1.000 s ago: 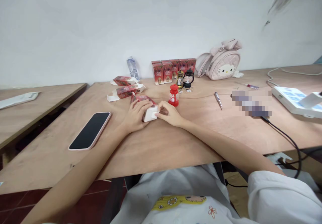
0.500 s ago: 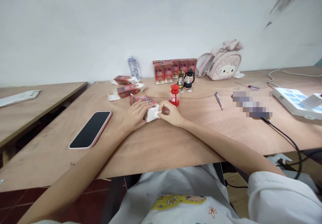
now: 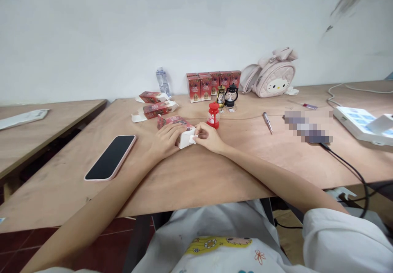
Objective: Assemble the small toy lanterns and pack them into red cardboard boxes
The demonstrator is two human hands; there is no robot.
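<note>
A red printed carton point(image 3: 186, 138) lies on its side on the table, its white end facing right. My left hand point(image 3: 167, 141) rests over its body with the fingers wrapped round it. At the white end, my right hand point(image 3: 209, 138) pinches the small end flap between thumb and finger. Just behind that hand a red mini lantern point(image 3: 213, 116) stands upright. Two more lanterns, a gold one point(image 3: 221, 96) and a black one point(image 3: 231, 95), stand farther back. Left of them, two open cartons point(image 3: 158, 109) lie with flaps out.
Several upright red boxes point(image 3: 194, 89) line the wall beside a bottle point(image 3: 163, 82) and a pink bag point(image 3: 274, 77). A phone point(image 3: 110, 158) lies at left. On the right are a screwdriver point(image 3: 267, 123), a blurred-out device point(image 3: 307, 127) with a cable, and a white power strip point(image 3: 359, 121).
The white end of the carton looks slightly more closed, with the flap still pinched in my right hand. Both hands have stayed nearly in place.
</note>
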